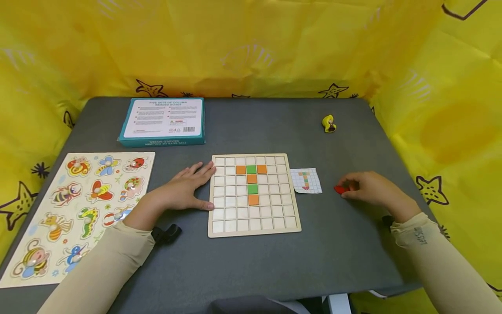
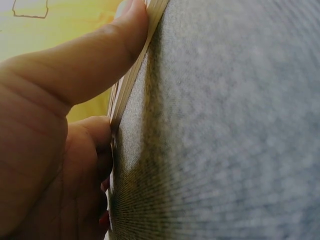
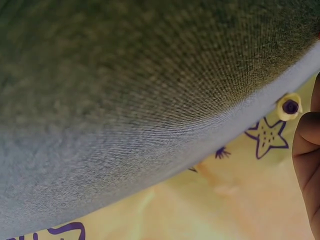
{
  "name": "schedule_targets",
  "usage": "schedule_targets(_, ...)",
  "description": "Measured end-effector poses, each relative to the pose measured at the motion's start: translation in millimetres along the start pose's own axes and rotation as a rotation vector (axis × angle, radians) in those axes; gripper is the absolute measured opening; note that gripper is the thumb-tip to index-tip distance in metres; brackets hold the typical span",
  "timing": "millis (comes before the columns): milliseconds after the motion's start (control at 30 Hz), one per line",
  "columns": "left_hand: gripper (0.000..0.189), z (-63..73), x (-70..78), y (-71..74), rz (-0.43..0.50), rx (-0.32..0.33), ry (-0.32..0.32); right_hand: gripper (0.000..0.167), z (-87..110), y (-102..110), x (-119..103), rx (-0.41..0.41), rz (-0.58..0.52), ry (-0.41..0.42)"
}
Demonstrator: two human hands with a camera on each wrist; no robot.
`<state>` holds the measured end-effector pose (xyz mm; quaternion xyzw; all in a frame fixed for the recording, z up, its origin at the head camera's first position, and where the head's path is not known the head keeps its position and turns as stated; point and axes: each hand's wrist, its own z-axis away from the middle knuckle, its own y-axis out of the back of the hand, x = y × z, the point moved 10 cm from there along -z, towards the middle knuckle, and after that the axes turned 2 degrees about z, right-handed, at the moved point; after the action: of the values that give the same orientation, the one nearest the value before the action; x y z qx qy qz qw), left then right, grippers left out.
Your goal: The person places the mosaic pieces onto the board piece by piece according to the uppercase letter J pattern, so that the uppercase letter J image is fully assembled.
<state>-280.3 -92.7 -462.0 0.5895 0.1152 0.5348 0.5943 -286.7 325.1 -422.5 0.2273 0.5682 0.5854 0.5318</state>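
A wooden grid board (image 1: 231,218) lies in the middle of the table, with several orange and green square tiles (image 1: 252,189) set in its cells in a T shape. My left hand (image 1: 184,187) rests at the board's left edge, fingers spread; in the left wrist view its thumb (image 2: 100,60) lies against the board's side (image 2: 131,82). To the right, my right hand (image 1: 366,189) pinches a red piece (image 1: 341,189) between thumb and fingers, low over the table. Its full shape is hidden by the fingers. Between hand and board lies a pattern card (image 1: 313,185) showing a coloured figure on a grid.
An insect picture puzzle board (image 1: 133,159) lies at the left, partly under the left forearm. Behind it sits a teal and white box (image 1: 164,117). A small yellow figurine (image 1: 328,124) stands at the back right. Yellow patterned cloth (image 1: 251,43) surrounds the grey table.
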Motion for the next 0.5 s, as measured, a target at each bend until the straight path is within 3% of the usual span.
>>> schedule_targets(300,0.111,1.0,2.3,1.5,0.001,0.007,-0.013,0.030,-0.6,-0.5,-0.4,0.010,0.005,-0.010)
schedule_targets(500,0.110,2.5,2.4,1.8,0.006,0.022,-0.015,0.023,-4.6,0.6,0.7,0.008,0.022,-0.016)
